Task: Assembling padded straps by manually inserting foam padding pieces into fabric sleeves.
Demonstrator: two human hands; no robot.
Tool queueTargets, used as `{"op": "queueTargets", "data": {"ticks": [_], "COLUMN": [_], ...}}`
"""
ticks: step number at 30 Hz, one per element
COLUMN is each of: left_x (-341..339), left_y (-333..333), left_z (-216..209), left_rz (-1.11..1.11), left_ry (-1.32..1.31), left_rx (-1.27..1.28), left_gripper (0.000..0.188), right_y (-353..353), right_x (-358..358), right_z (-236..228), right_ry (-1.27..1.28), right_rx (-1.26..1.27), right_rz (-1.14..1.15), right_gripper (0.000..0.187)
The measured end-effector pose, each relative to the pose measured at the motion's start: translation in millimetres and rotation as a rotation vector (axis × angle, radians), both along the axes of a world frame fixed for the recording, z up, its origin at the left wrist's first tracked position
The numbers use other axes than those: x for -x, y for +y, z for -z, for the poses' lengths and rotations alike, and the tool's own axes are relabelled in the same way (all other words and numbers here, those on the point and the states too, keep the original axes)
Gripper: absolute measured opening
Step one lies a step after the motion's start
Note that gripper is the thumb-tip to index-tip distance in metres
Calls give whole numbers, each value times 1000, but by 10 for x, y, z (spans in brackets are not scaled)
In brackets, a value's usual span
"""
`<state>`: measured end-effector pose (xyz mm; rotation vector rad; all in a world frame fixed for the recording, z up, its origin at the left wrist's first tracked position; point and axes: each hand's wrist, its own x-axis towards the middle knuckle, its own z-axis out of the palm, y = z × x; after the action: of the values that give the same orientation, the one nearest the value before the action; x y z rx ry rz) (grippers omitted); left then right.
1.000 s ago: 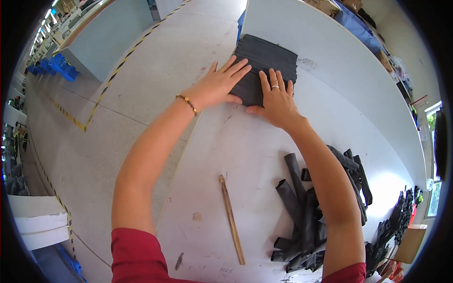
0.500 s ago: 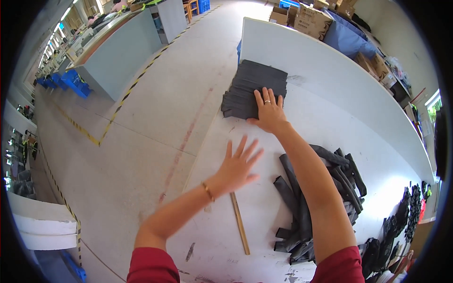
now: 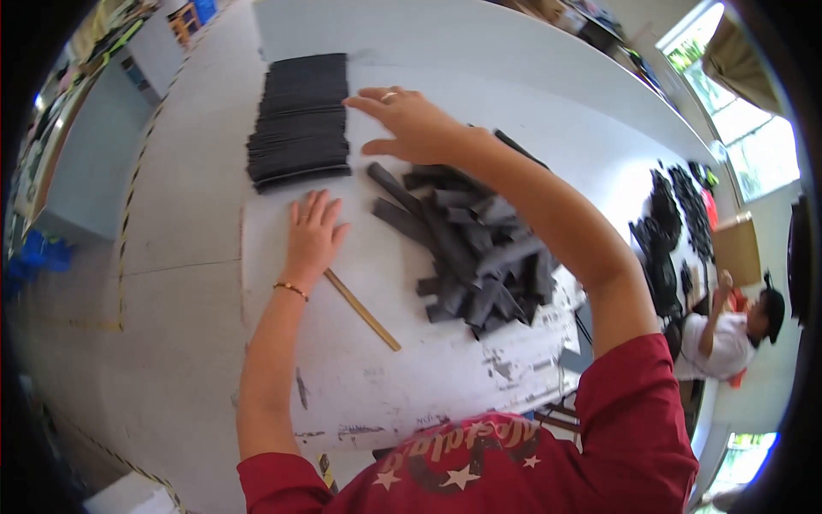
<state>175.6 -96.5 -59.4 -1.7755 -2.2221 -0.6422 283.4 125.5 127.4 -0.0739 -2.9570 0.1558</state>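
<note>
Both my hands open, holding nothing. Big white tabletop [image 3: 214, 360] under me. Loose heap of dark strips [image 3: 479, 248] sits right of middle. Neat stack of dark strips [image 3: 300, 120] lies far side. Right hand [image 3: 411, 124] spread, hovers between stack and heap. Left hand [image 3: 312, 231] flat on tabletop, fingers spread. Thin wooden stick [image 3: 364, 310] lies just beside my left wrist.
</note>
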Motion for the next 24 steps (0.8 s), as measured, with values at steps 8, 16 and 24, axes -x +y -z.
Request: {"op": "queueTargets", "data": {"ticks": [8,16,24], "left_x": [-1337,-2737,-3557], "left_y": [-219,281,1252], "left_z": [-237,-1066,-749], "left_rz": [105,256,-48], "left_ry": [-28,-468,-520], "left_rx": [127,-401,-105], "left_gripper": [50,9,35], "right_y": [52,-949,-1523], "right_x": [-3140,-4698,-5569], "right_z": [57,653,1025], "right_ry": [87,194,-13], "right_rx": [418,609,-39], "right_rz": [593,953,801], "right_gripper": [26,10,41]}}
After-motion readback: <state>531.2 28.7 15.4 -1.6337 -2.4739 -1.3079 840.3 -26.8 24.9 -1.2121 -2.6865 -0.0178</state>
